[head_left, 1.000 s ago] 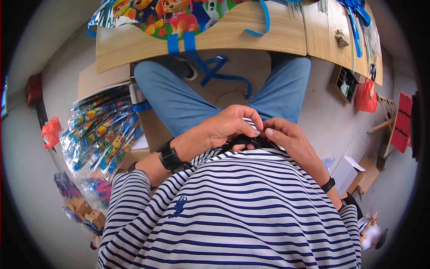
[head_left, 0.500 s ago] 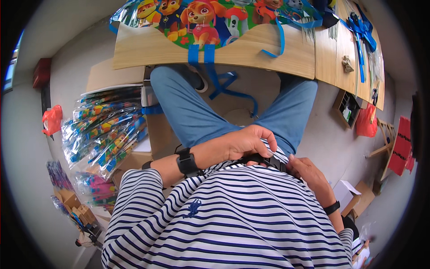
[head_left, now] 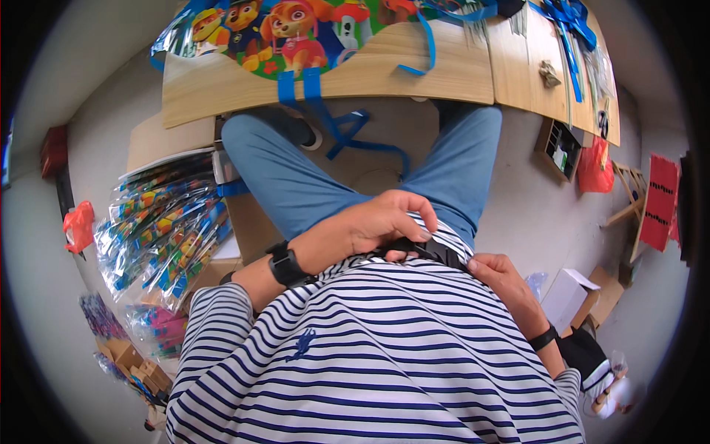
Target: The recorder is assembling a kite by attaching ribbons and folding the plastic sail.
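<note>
my left hand (head_left: 373,226) and right hand (head_left: 503,285) both pinch the black fabric strap (head_left: 425,251) at my striped shirt's (head_left: 384,348) hem, fingers curled closed.

A single head-worn fisheye view looks steeply down the person's own front, very near the navy-and-white striped shirt (head_left: 370,355). It faces forward over the blue-jeaned knees (head_left: 296,185) to the light wooden table (head_left: 370,74), edges bending at the rim.
</note>
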Demonstrator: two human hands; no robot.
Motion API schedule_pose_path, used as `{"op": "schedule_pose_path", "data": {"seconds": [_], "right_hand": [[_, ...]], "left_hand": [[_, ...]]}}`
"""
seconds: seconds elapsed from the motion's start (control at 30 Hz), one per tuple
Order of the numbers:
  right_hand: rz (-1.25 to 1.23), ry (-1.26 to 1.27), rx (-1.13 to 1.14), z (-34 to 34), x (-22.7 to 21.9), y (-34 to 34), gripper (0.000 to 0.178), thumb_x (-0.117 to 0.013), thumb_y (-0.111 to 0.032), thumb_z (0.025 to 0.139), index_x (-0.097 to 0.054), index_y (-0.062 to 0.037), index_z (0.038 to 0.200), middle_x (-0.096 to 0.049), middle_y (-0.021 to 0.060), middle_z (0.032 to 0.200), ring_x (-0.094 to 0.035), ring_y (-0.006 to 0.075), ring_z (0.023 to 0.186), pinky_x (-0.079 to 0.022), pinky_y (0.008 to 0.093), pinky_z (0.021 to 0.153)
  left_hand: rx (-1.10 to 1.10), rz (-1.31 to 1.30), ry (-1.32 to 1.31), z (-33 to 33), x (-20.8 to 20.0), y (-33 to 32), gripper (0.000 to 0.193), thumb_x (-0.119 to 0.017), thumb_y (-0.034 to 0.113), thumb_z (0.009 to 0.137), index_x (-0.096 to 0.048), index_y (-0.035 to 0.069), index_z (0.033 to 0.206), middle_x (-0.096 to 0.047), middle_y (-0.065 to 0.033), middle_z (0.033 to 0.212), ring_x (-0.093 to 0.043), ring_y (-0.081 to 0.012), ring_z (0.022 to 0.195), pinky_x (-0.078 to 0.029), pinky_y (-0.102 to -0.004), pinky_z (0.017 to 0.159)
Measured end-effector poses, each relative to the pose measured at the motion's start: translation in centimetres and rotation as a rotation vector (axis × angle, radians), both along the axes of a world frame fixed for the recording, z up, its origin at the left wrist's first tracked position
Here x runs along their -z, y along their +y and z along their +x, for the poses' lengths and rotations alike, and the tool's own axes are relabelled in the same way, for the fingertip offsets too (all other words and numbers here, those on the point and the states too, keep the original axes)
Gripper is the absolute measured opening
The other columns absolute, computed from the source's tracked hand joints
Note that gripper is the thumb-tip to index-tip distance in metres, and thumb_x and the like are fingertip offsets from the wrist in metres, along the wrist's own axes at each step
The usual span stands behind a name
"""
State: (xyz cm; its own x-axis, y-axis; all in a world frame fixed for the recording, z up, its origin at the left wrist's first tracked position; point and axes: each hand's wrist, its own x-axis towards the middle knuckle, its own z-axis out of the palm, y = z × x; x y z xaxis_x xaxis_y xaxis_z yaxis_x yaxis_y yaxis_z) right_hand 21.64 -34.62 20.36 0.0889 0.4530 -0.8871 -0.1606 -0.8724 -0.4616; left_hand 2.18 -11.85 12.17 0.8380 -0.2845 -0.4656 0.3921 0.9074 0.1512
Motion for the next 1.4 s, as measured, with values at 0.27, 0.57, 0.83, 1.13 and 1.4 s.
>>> {"op": "schedule_pose_path", "data": {"seconds": [0.27,0.57,0.83,1.13,1.4], "right_hand": [[0.082,0.140,-0.120,1.6,1.1,-2.3,0.026,-0.067,-0.021,0.101,-0.070,-0.0040,0.120,-0.064,-0.0005,0.101,-0.056,0.0085,0.095,-0.047,0.0248,0.086],[-0.125,-0.096,0.165,1.0,0.1,-1.4,0.020,-0.059,0.005,0.085,-0.073,0.0007,0.099,-0.066,-0.0008,0.078,-0.058,0.0071,0.069,-0.041,0.0223,0.058],[0.082,-0.512,0.122,0.2,1.1,1.8,0.009,-0.068,0.002,0.083,-0.070,0.0022,0.091,-0.064,0.0064,0.072,-0.059,0.0138,0.065,-0.046,0.0307,0.061],[0.237,-0.992,-0.461,0.9,1.6,2.8,0.016,-0.072,-0.002,0.080,-0.073,0.0009,0.095,-0.068,0.0141,0.087,-0.066,0.0298,0.080,-0.051,0.0377,0.074],[0.207,-0.131,-0.277,-0.4,0.2,4.4,0.027,-0.071,0.002,0.089,-0.070,0.0003,0.116,-0.067,0.0052,0.106,-0.066,0.0157,0.093,-0.051,0.0293,0.087]], "left_hand": [[-0.039,-0.006,0.012,0.1,0.3,-0.1,0.022,-0.066,-0.008,0.085,-0.062,-0.001,0.107,-0.068,-0.0204,0.077,-0.065,-0.0183,0.053,-0.048,-0.0245,0.036],[-0.063,-0.072,-0.033,-0.6,1.2,0.2,0.018,-0.065,-0.007,0.090,-0.061,-0.002,0.107,-0.070,-0.0227,0.079,-0.069,-0.0201,0.059,-0.048,-0.0232,0.037],[-0.111,-0.042,-0.011,-1.0,1.2,0.5,0.014,-0.066,-0.005,0.093,-0.060,0.000,0.105,-0.069,-0.0204,0.084,-0.070,-0.0206,0.064,-0.045,-0.0230,0.037],[-0.181,-0.062,0.097,-1.2,1.2,0.5,0.017,-0.066,-0.006,0.090,-0.060,0.001,0.104,-0.066,-0.0195,0.081,-0.065,-0.0198,0.058,-0.045,-0.0244,0.036],[-0.187,-0.061,0.084,-1.1,1.2,0.3,0.015,-0.068,-0.002,0.093,-0.059,0.004,0.102,-0.066,-0.0125,0.080,-0.071,-0.0212,0.064,-0.041,-0.0228,0.035]]}}
